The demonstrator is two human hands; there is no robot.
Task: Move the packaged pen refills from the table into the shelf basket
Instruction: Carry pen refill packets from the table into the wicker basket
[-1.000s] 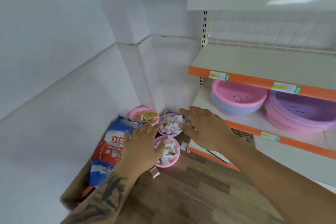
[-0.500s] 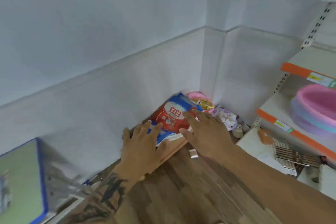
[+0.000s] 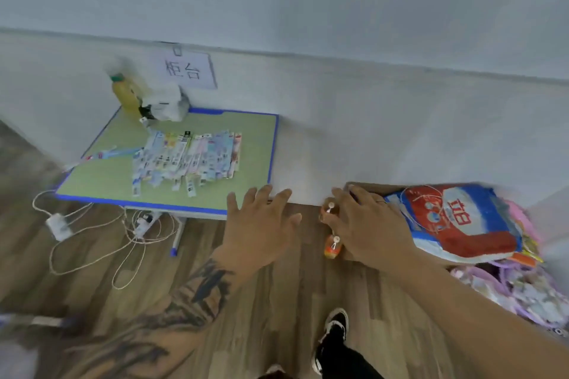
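Head view: both hands, left hand [image 3: 260, 224] and right hand [image 3: 365, 224], hang spread and empty off the table's [image 3: 101, 180] near right corner. Refill packets [image 3: 187, 158] fan loosely mid-table; a hasty scoop could scatter them.

A yellow bottle [image 3: 125, 95] and a white bag [image 3: 166, 102] are seen near the wall sign [image 3: 184, 69]. White cables [image 3: 92, 234] are spread on the wooden floor [image 3: 271, 301].
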